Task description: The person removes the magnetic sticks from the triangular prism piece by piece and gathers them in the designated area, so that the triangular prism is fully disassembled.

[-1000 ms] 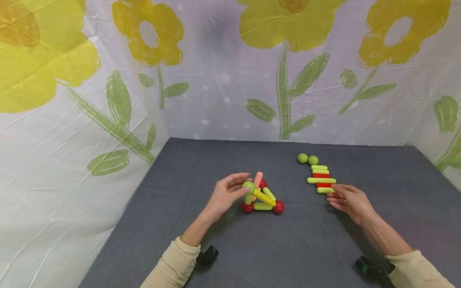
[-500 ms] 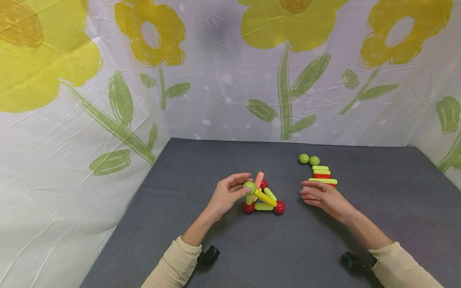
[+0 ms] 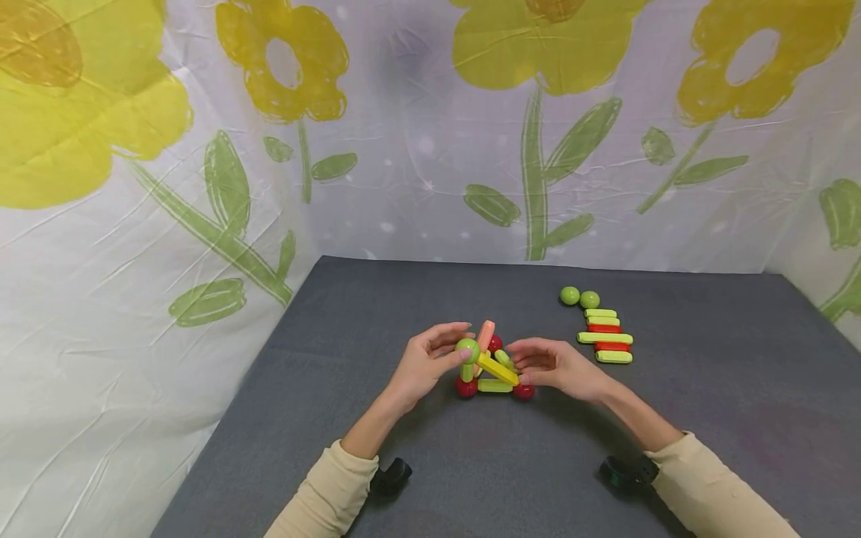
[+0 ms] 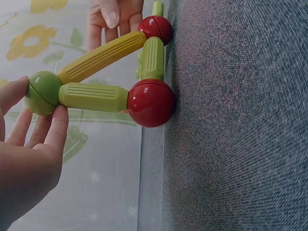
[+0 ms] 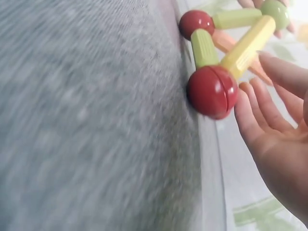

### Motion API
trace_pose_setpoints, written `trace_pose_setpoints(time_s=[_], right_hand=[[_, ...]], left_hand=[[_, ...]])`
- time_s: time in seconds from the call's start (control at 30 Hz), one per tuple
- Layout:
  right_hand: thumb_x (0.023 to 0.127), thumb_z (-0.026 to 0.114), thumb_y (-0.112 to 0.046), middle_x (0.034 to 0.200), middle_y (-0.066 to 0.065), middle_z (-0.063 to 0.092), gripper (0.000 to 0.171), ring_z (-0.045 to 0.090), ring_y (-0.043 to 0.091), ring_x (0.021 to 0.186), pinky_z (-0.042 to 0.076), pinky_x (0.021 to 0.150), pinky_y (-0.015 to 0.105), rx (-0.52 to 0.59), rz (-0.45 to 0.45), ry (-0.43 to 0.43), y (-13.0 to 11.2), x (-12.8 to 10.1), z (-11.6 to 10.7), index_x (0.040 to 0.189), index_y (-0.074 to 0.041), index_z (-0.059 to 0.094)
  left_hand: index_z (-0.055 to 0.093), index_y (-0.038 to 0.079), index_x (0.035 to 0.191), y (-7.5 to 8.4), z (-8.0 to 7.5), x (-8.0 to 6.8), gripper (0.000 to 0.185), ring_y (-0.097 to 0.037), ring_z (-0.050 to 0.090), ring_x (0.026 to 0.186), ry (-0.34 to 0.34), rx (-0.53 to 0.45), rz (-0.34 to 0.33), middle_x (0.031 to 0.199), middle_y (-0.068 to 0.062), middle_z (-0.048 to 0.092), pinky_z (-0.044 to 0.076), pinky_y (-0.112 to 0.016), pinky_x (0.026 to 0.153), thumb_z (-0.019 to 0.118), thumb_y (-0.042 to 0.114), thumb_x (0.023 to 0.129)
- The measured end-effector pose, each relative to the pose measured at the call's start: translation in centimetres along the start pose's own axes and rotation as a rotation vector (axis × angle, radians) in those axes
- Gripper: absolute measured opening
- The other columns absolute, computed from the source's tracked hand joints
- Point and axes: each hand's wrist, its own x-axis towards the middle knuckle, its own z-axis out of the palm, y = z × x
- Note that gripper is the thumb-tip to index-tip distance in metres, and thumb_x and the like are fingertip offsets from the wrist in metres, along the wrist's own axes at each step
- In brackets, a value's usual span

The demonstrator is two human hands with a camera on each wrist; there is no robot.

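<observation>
In the head view my left hand [image 3: 424, 362] pinches the green ball [image 3: 467, 350] at the top of a small frame of balls and rods. A yellow rod [image 4: 103, 57] and a light green rod [image 4: 94, 97] run from that ball down to two red balls. One red ball [image 4: 151, 103] sits low on the near left; another red ball [image 5: 212, 92] is at the near right. A pink rod [image 3: 486, 335] leans at the back. My right hand [image 3: 561, 368] is beside the right red ball, thumb and fingers spread apart and relaxed, fingertips close to the yellow rod.
A row of loose light green and red rods [image 3: 605, 338] lies on the dark grey table [image 3: 471, 478] to the right. Two loose green balls [image 3: 569, 296] lie behind them. A flower-printed white cloth [image 3: 403, 149] hangs behind the table.
My right hand has moved left from the row of loose rods to the right side of the frame. The left hand keeps its hold on the green ball.
</observation>
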Motion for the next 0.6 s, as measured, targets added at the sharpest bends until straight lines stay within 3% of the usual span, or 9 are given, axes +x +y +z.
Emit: trace_pose_setpoints(time_s=[0.17, 0.4, 0.6], right_hand=[[0.085, 0.068, 0.004, 0.115, 0.019, 0.059, 0.046, 0.059, 0.029, 0.102, 0.050, 0.088, 0.033, -0.119, -0.096, -0.069, -0.2, 1.1, 0.7, 0.128, 0.008, 0.050], [0.084, 0.070, 0.002, 0.108, 0.009, 0.063, 0.046, 0.061, 0.022, 0.095, 0.051, 0.085, 0.035, -0.318, -0.146, -0.078, -0.2, 1.8, 1.4, 0.127, 0.004, 0.055], [0.082, 0.074, -0.003, 0.104, 0.010, 0.065, 0.038, 0.063, 0.021, 0.091, 0.053, 0.080, 0.033, -0.341, -0.132, -0.048, 0.0, 1.9, 1.8, 0.118, 0.003, 0.061]], left_hand=[[0.051, -0.008, 0.131, 0.3, 0.0, -0.1, 0.043, -0.032, 0.054, 0.115, -0.008, -0.001, -0.004, 0.124, -0.020, 0.058, 0.044, -0.034, 0.096, 0.064, 0.001, 0.091], [0.050, -0.009, 0.131, 0.3, -0.1, -0.1, 0.042, -0.034, 0.053, 0.115, -0.028, -0.025, -0.001, 0.125, -0.023, 0.056, 0.044, -0.034, 0.096, 0.062, 0.000, 0.092], [0.051, -0.008, 0.131, 0.5, -0.1, -0.1, 0.042, -0.031, 0.053, 0.116, -0.016, -0.005, -0.008, 0.125, -0.021, 0.057, 0.043, -0.034, 0.097, 0.062, 0.001, 0.092]])
